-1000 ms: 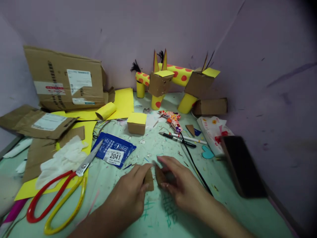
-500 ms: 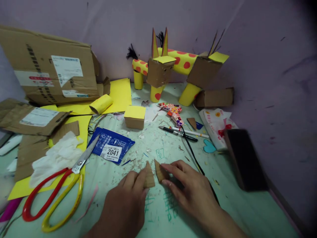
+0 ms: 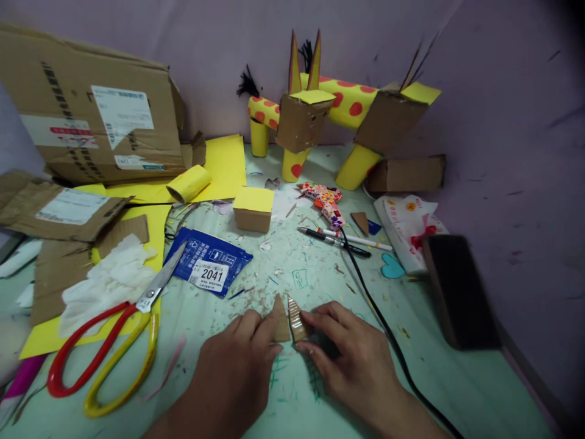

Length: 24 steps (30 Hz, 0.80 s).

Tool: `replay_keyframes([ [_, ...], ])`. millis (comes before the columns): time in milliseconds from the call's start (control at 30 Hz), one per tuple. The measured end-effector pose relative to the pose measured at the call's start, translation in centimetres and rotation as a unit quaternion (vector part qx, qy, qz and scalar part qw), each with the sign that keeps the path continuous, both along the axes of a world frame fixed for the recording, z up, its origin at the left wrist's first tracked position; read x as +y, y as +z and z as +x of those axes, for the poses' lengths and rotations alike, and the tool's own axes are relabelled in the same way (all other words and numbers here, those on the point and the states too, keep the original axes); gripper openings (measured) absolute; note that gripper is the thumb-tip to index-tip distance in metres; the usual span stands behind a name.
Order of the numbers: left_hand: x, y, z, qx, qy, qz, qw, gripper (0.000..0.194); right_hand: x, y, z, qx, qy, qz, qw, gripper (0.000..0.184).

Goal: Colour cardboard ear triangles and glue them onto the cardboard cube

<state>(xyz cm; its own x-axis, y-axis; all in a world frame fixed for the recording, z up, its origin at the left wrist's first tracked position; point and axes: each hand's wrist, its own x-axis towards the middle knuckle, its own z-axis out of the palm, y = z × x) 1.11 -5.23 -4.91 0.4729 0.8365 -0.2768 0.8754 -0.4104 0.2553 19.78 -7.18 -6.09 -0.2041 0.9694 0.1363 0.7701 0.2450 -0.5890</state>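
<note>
At the front middle of the table, my left hand (image 3: 240, 360) is closed on a small pointed cardboard piece (image 3: 280, 323), its tip facing away from me. Between the thumb and fingers of my right hand (image 3: 350, 353) is a second cardboard triangle (image 3: 296, 317), whose ridged inner layer shows. The two pieces stand side by side with a narrow gap between them. Beyond them sits a small cardboard box with a yellow top (image 3: 253, 209). A blue packet (image 3: 208, 259) labelled 2041 lies to the left, with open-bladed or closed scissors (image 3: 146, 302) resting partly on it.
Yellow-and-red spotted cardboard animals (image 3: 305, 122) stand by the wall. A large carton (image 3: 114, 128), yellow paper (image 3: 223, 164) and crumpled white tissue (image 3: 109, 286) fill the left side. To the right are pens (image 3: 336, 242), a black cable (image 3: 388, 329) and a phone (image 3: 459, 292).
The right triangle has turned so its ridged layer now shows, and it sits nearer the left piece's edge. The whole view has shifted slightly.
</note>
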Motion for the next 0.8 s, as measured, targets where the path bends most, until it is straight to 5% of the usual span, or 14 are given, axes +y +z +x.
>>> replay_keyframes([
  [367,-0.5,-0.5,0.5,-0.085,0.008,0.151,0.985,0.027,-0.1,0.4,-0.5,0.036,-0.034,0.006,0.999,0.018],
  [600,-0.4,0.5,0.1,-0.168,0.114,0.17,0.964,0.019,-0.3,-0.1,-0.8,0.174,-0.171,-0.087,0.966,0.022],
  [700,-0.1,1.2,-0.2,-0.093,0.166,0.113,0.975,0.021,-0.4,0.0,-1.2,0.126,-0.166,-0.098,0.973,0.02],
  [800,0.1,1.8,-0.5,0.005,0.135,0.063,0.989,0.027,-0.5,0.2,-1.1,-0.006,-0.138,-0.063,0.988,0.026],
])
